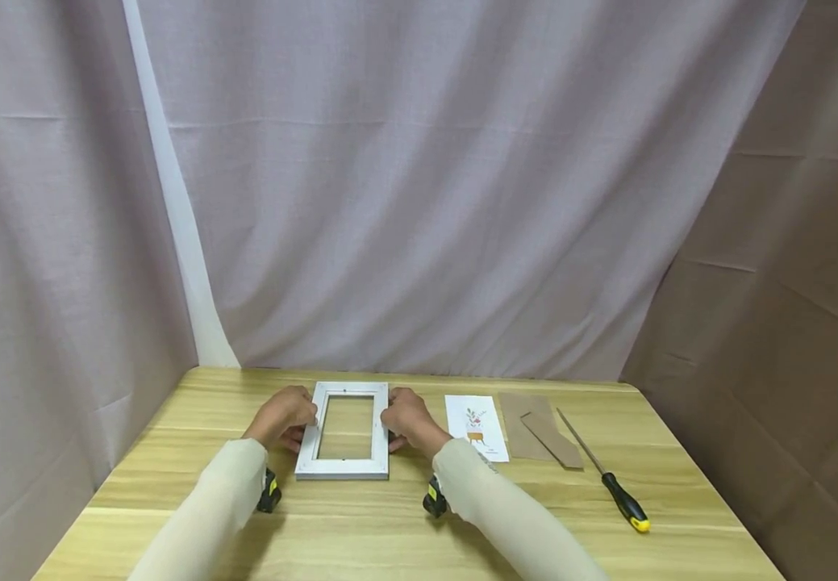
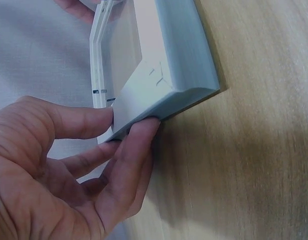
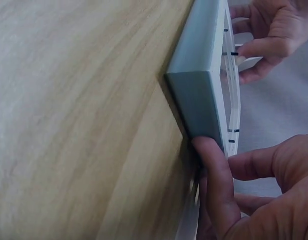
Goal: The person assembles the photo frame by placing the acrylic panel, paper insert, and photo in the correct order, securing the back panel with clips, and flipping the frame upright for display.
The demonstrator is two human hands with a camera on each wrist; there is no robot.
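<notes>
Pale wooden table (image 1: pixel 172 484); grey curtain (image 1: pixel 426 202) behind; brown paper backdrop (image 1: pixel 789 282) at right.

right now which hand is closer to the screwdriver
Right. The right hand grips the right side of the white frame, with the screwdriver lying further right; the left hand grips the frame's far side.

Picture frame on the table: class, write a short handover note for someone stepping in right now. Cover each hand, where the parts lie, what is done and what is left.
Left hand grips the left side of the white picture frame; right hand grips its right side.
The frame lies flat on the wooden table, with nothing but the table showing through its opening.
To its right, untouched: printed card, two brown backing boards, screwdriver.
Done: the frame is stripped of card and boards.
Left: apparently fitting the card and boards.
</notes>
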